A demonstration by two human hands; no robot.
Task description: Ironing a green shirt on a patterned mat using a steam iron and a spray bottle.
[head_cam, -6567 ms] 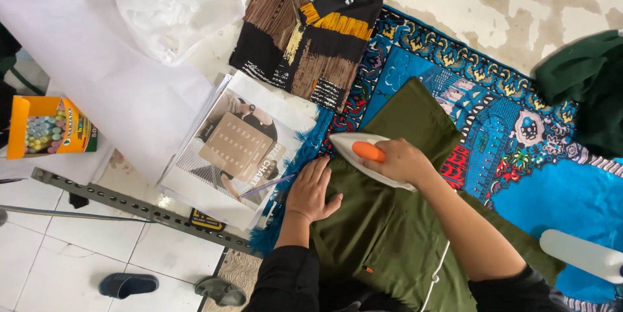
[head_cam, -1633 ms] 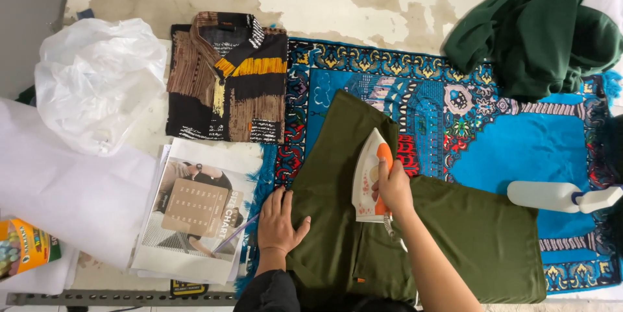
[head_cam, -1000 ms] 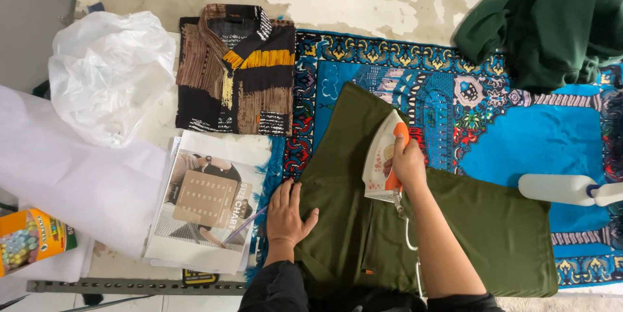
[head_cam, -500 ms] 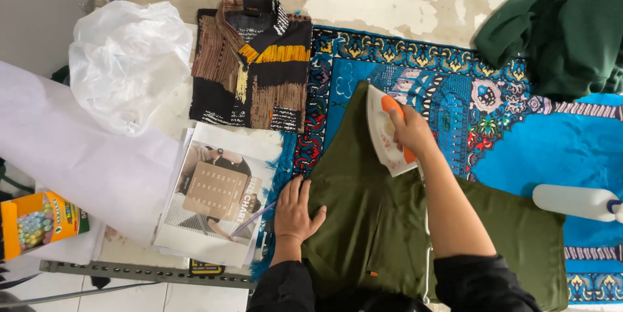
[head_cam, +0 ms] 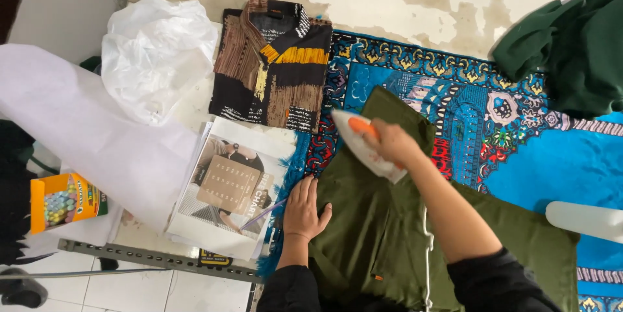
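Observation:
An olive green garment (head_cam: 363, 221) lies flat on a blue patterned rug (head_cam: 519, 150). My right hand (head_cam: 392, 143) grips the orange handle of a white clothes iron (head_cam: 360, 143), which rests on the garment's upper left part. My left hand (head_cam: 305, 208) lies flat, fingers spread, on the garment's left edge beside the rug's fringe. A white cord (head_cam: 426, 247) runs down along my right forearm.
A folded brown, black and yellow shirt (head_cam: 272, 65) lies above the garment. Left of it are white plastic bags (head_cam: 156, 52), white sheets (head_cam: 78, 130), printed paper inserts (head_cam: 230, 195), an orange box of chalk (head_cam: 61, 202) and a metal rail (head_cam: 156, 259). Dark green cloth (head_cam: 571, 46) is piled top right; a white bottle (head_cam: 584, 220) lies at right.
My right hand has slid the iron up and to the left across the garment. My left hand stays pressed on the left edge. The view has shifted slightly.

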